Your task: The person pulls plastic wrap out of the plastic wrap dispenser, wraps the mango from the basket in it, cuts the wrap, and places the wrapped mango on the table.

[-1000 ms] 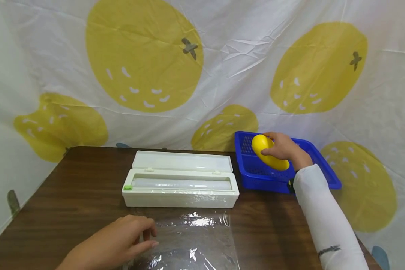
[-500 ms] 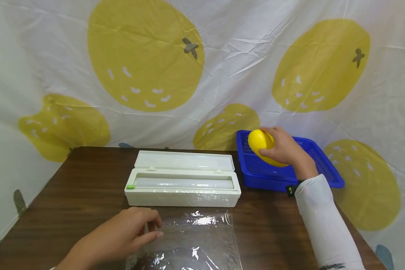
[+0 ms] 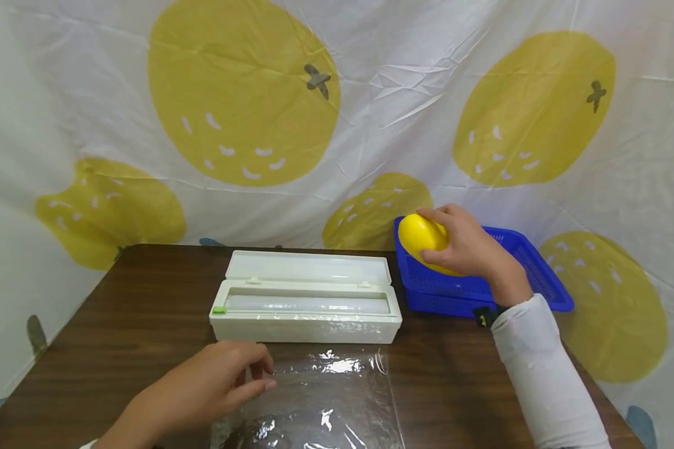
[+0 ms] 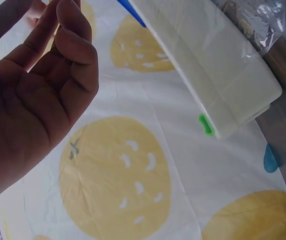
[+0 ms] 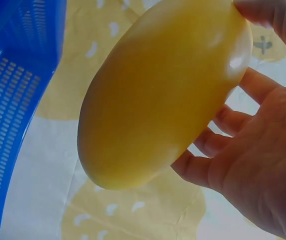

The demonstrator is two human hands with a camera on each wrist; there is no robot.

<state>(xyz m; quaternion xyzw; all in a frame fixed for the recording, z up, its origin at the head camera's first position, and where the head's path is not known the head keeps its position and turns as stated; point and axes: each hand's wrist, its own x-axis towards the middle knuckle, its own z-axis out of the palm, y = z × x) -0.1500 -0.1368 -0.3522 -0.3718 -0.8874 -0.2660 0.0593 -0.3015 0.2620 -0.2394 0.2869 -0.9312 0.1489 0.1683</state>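
My right hand [image 3: 465,244] grips a smooth yellow oblong fruit-shaped object [image 3: 418,237] above the blue basket [image 3: 444,302]. In the right wrist view, thumb and fingers hold the yellow object [image 5: 158,100] along one side, clear of the basket wall. Over the left edge of a transparent sheet of cling film [image 3: 337,399], my left hand [image 3: 216,380] hovers with loosely bent fingers and nothing in them. The film lies on the table in front of a white cling film dispenser [image 3: 306,332], whose lid [image 3: 309,268] is raised and whose roll shows inside.
A dark wood-grain table [image 3: 129,318] bears everything. Behind it hangs a white cloth [image 3: 371,125] with large yellow fruit prints, close to the table's back edge. A green slider [image 3: 219,310] sits at the dispenser's left end.
My right hand has moved slightly left and up with the yellow object, over the basket's left part. My left hand has shifted a little right and up in the view.
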